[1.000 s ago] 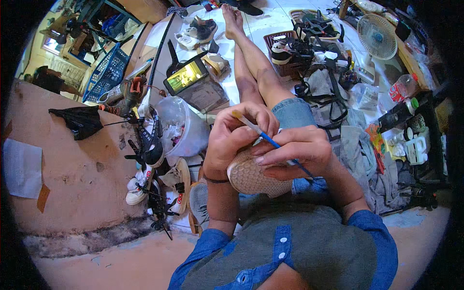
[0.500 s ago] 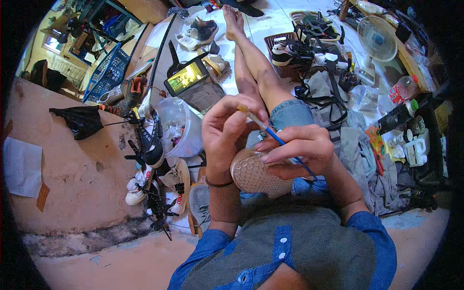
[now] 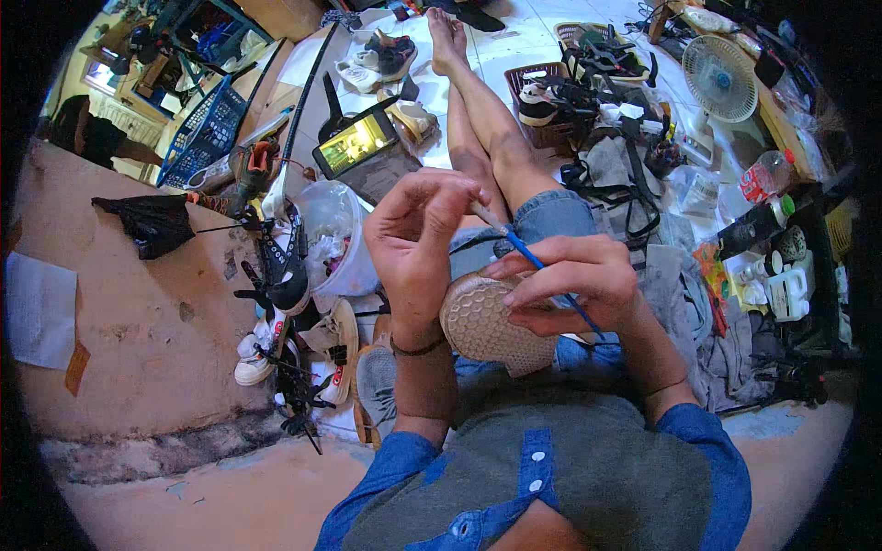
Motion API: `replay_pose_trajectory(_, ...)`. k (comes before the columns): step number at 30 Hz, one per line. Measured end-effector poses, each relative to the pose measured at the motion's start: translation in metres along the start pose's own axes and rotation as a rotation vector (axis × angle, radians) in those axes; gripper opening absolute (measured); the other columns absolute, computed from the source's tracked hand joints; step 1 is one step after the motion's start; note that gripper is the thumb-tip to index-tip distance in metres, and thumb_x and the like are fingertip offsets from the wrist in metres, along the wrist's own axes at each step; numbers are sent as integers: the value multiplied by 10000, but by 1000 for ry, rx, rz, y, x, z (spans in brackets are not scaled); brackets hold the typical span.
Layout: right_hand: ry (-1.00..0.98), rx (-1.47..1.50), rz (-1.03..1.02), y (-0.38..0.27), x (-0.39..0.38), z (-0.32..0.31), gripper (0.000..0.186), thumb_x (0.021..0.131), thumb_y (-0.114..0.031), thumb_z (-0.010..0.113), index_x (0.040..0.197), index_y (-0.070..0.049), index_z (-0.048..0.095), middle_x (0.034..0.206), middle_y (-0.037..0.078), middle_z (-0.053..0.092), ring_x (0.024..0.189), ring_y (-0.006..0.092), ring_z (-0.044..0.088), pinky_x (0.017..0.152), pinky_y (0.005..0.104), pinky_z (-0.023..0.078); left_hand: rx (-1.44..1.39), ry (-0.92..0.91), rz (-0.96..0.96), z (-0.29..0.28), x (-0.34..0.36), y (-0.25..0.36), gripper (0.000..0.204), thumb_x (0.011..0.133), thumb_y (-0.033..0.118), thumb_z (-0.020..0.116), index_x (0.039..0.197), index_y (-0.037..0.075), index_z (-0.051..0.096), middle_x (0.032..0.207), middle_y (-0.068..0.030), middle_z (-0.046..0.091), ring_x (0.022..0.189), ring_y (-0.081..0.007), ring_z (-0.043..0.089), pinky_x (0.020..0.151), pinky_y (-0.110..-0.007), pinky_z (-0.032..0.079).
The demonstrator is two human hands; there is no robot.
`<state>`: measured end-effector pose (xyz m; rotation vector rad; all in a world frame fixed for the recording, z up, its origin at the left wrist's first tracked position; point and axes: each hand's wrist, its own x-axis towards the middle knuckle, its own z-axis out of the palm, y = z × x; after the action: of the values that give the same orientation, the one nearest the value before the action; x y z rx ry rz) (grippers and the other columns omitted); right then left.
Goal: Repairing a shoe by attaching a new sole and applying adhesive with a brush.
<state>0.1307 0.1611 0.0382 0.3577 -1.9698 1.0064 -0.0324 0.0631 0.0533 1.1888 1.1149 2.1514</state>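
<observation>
A thin paintbrush [image 3: 522,248] with a blue handle and a pale metal collar slants across in front of my chest. My right hand [image 3: 588,280] is closed around its handle, which sticks out below the fingers. The fingertips of my left hand [image 3: 413,234] pinch the brush's upper end, hiding the bristles. Under both hands lies a shoe [image 3: 487,326] with its beige honeycomb-patterned sole facing up, over my lap. Fingers of my right hand overlap the sole's right side; whether they grip it I cannot tell. The rest of the shoe is mostly hidden.
On the left stand a clear plastic bucket [image 3: 344,243], several shoes [image 3: 257,354] and a phone [image 3: 356,145] with a lit screen. Toward the right are a brown basket [image 3: 542,129] of shoes, a fan [image 3: 719,79], grey cloths [image 3: 698,321] and bottles [image 3: 772,174].
My left hand has shifted slightly left, and its fingertips now cover the yellowish bristles that showed before. My right hand and the shoe stay nearly in place. A dark-clothed figure shows more at far left.
</observation>
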Motion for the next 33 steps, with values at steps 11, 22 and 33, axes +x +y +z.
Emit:
replay_pose_trajectory(11, 53, 56, 159, 5, 0, 7, 270, 795, -90, 770, 1055, -55, 704, 1057, 127, 710, 962, 261, 693, 847, 343, 542, 78, 22, -53, 2, -35, 12, 416, 881, 254, 623, 1150, -58, 567, 1042, -217, 651, 931, -264, 654, 858, -357, 527)
replay_pose_trajectory(22, 33, 140, 326, 5, -6, 1, 158, 858, -54, 649, 992, 17, 692, 1026, 159, 702, 977, 243, 689, 837, 339, 547, 79, -97, -46, -15, -58, 4, 333, 800, 155, 680, 1059, -44, 616, 1099, -232, 658, 1038, -296, 644, 944, -386, 485)
replay_pose_trajectory(33, -95, 126, 401, 3, -57, -1, 577, 709, -212, 868, 1199, -29, 624, 1124, 113, 595, 883, 179, 667, 769, 291, 556, 60, 37, -231, -13, -57, 3, 176, 882, 95, 635, 998, -34, 601, 949, -223, 682, 855, -293, 687, 832, -428, 550)
